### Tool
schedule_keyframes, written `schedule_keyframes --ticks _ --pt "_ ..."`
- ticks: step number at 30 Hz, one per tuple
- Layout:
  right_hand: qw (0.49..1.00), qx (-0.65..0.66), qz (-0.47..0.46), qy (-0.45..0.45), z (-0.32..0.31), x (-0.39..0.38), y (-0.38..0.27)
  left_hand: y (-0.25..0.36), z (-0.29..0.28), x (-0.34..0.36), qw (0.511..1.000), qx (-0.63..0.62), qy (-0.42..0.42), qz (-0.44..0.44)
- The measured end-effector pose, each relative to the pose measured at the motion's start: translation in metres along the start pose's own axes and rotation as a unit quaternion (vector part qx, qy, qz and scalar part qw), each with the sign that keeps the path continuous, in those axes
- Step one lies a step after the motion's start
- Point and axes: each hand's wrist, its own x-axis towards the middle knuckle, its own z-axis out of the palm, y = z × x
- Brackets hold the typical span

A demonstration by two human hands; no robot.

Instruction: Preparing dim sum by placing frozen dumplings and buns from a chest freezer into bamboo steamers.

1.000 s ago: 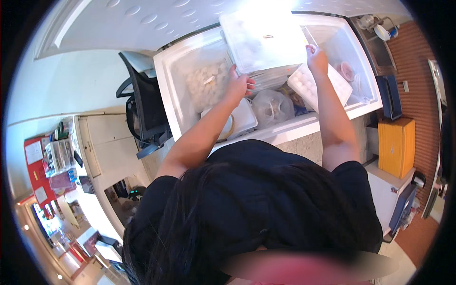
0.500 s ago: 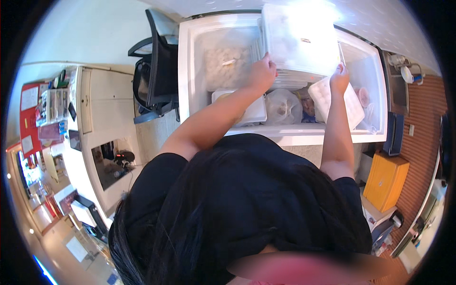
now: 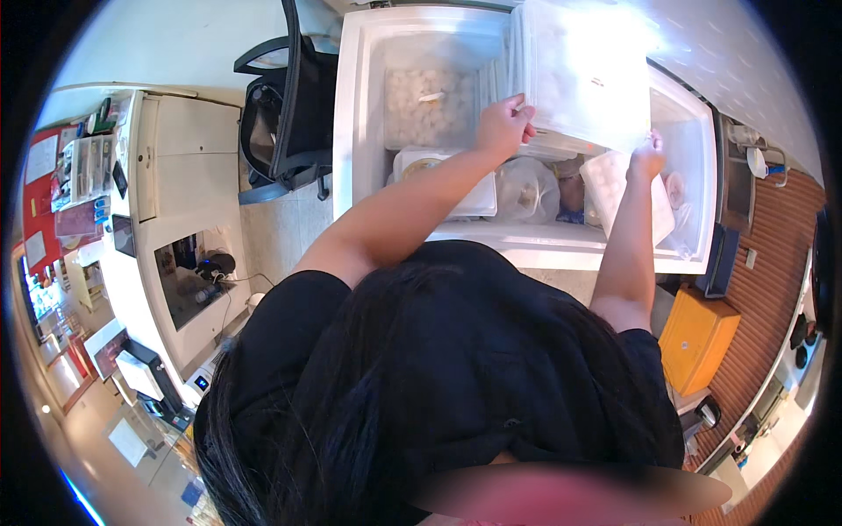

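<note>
Over the white chest freezer (image 3: pixel 349 140), both my hands grip a flat, pale plastic tray (image 3: pixel 570 88). My left hand (image 3: pixel 506 127) is closed on its near left corner, and my right hand (image 3: pixel 648 158) on its near right corner. Glare washes out much of the tray's upper face. Inside the freezer, at left, lies a container of round whitish pieces (image 3: pixel 428 110). Beneath my left forearm is a white-lidded box (image 3: pixel 474 200), partly hidden. A clear plastic bag (image 3: pixel 529 191) sits beside it. Another white tray with rounded bumps (image 3: pixel 605 184) leans tilted by my right forearm.
A black mesh chair (image 3: pixel 294 114) stands against the freezer's left side, with a white cabinet (image 3: pixel 193 175) farther left. On the right are an orange box (image 3: pixel 699 342) and a dark blue panel-like object (image 3: pixel 719 261). The freezer's front rim (image 3: pixel 544 248) runs just ahead of my body.
The tray and both hands appear slightly farther right in the view, which has itself shifted a little. Both hands keep their hold on the tray; more of the container at left shows.
</note>
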Motion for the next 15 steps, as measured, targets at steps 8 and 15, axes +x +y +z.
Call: schedule_keyframes --ticks 8,15 --pt "0.811 -0.001 -0.533 -0.243 0.093 -0.207 -0.056 -0.123 -0.159 -0.059 0.949 0.313 -0.017 0.028" --pt "0.875 -0.093 -0.015 -0.475 0.329 -0.188 0.249 -0.142 -0.181 -0.099 0.922 0.374 -0.007 -0.099"
